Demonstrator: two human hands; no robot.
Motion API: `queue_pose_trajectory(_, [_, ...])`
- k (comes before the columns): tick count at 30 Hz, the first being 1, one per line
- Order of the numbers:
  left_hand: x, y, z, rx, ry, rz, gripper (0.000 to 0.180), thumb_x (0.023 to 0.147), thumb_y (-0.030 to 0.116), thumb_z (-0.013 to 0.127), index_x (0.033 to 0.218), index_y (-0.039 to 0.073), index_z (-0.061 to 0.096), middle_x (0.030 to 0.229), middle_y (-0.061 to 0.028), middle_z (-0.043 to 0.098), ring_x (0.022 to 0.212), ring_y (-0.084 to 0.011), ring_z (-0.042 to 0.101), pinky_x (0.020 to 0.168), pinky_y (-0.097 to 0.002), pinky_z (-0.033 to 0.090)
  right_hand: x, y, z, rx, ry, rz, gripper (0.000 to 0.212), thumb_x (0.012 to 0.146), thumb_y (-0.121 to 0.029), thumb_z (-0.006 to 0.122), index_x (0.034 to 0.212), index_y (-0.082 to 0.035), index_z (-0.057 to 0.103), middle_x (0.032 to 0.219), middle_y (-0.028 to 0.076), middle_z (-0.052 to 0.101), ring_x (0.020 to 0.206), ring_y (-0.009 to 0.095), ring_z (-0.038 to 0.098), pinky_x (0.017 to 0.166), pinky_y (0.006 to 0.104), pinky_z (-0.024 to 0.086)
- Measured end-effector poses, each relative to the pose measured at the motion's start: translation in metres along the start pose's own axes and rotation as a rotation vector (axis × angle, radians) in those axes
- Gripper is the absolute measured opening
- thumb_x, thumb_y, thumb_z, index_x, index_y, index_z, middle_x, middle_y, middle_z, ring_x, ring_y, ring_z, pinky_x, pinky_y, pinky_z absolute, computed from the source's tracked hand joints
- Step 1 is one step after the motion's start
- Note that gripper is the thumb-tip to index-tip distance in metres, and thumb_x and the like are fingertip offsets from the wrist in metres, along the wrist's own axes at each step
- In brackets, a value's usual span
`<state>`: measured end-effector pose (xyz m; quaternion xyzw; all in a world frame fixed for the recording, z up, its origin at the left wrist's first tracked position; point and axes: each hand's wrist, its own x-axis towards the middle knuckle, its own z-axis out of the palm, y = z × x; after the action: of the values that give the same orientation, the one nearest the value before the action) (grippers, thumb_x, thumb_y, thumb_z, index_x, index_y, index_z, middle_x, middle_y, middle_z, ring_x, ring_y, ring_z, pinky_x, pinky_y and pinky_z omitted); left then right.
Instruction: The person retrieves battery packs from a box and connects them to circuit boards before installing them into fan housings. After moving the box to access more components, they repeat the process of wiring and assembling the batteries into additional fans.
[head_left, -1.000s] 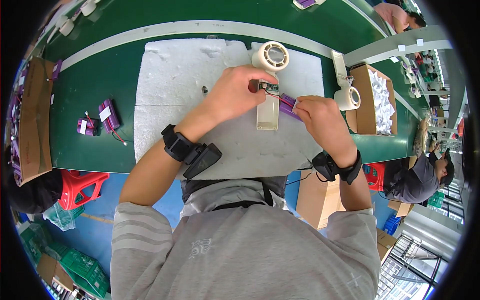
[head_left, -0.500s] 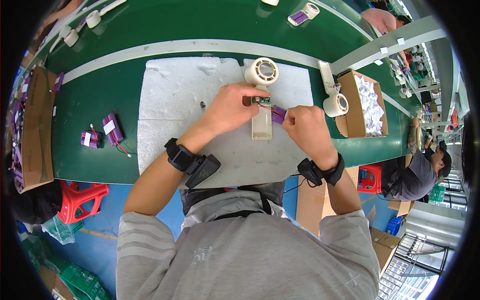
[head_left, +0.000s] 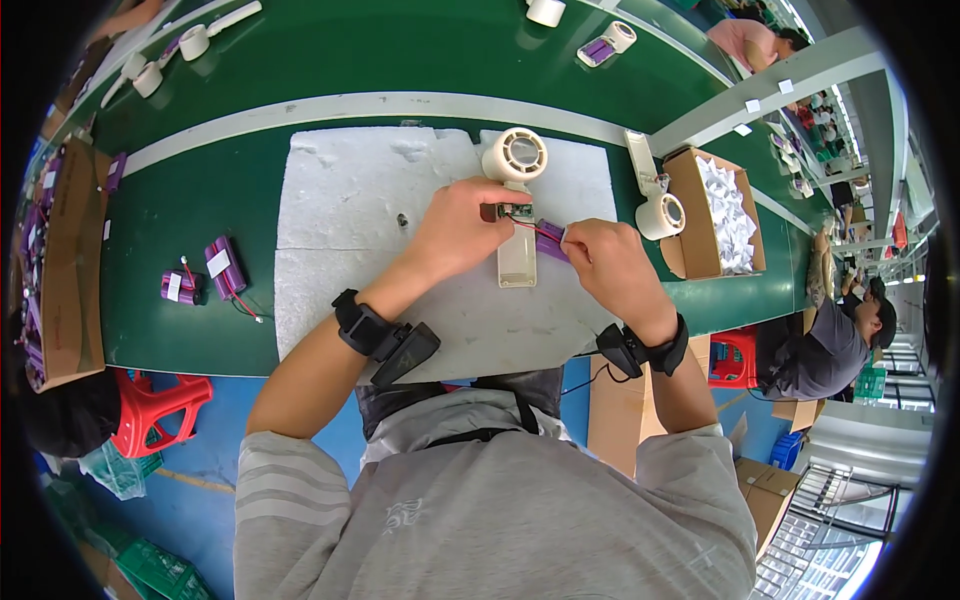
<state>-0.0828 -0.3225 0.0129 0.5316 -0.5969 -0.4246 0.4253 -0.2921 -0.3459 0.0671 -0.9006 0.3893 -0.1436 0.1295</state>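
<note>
A cream handheld fan (head_left: 515,155) lies on the white foam sheet (head_left: 345,215), its handle housing (head_left: 517,268) open. My left hand (head_left: 458,235) is closed on the fan at the top of the handle, thumb and index finger at the small green circuit board (head_left: 516,210). From the board a red wire runs toward a purple battery pack (head_left: 549,240) beside the handle. My right hand (head_left: 622,265) grips the outer end of that pack with curled fingers; its fingertips are partly hidden. Both wrists wear black strapped devices.
Two purple battery packs (head_left: 224,264) lie on the green table at left, near a cardboard box (head_left: 75,265) of more packs. At right stand another opened fan (head_left: 660,214) and a box of white pieces (head_left: 730,215). A pale rail (head_left: 380,105) crosses behind the foam.
The whole view has shifted slightly, with the table lower in the picture. Both hands keep nearly the same hold on the fan and the battery pack.
</note>
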Motion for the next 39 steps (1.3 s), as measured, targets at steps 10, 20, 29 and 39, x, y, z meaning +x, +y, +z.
queue_pose_trajectory(10, [-0.001,0.004,0.005,-0.015,0.024,-0.033,0.037,0.074,0.000,0.058,0.107,0.009,0.071,0.091,-0.0059,0.067,0.066,-0.0125,0.056,0.065,-0.0273,0.048,-0.004,0.000,0.007,0.009,0.000,0.053,0.006,0.077,0.001,0.061,0.081,0.004,0.058,0.080,0.018,0.060,0.071,0.037,0.059,0.064,0.0413,0.048])
queue_pose_trajectory(20, [-0.003,0.013,-0.001,0.052,0.036,-0.080,0.033,0.073,0.002,0.061,0.103,0.011,0.073,0.088,-0.0122,0.069,0.075,-0.0208,0.066,0.073,-0.0320,0.053,-0.019,0.050,-0.023,0.283,0.005,0.257,0.013,0.086,-0.004,0.052,0.097,0.002,0.055,0.086,0.016,0.055,0.071,0.030,0.055,0.067,0.0292,0.047])
queue_pose_trajectory(29, [0.000,0.004,0.001,0.024,0.005,-0.106,0.034,0.074,0.001,0.062,0.104,0.012,0.073,0.088,-0.0129,0.069,0.074,-0.0210,0.066,0.074,-0.0323,0.053,-0.023,0.066,-0.044,0.308,0.268,0.355,0.037,0.084,-0.010,0.069,0.119,-0.002,0.060,0.111,0.011,0.065,0.096,0.022,0.064,0.084,0.0358,0.050])
queue_pose_trajectory(39, [0.005,-0.001,-0.003,0.038,-0.022,0.124,0.032,0.075,0.003,0.071,0.106,0.010,0.071,0.093,-0.0128,0.069,0.081,-0.0250,0.067,0.075,-0.0326,0.053,0.013,0.014,-0.014,0.655,-0.426,0.237,0.058,0.078,-0.001,0.070,0.132,-0.008,0.048,0.109,0.012,0.062,0.091,0.020,0.064,0.081,0.0316,0.051])
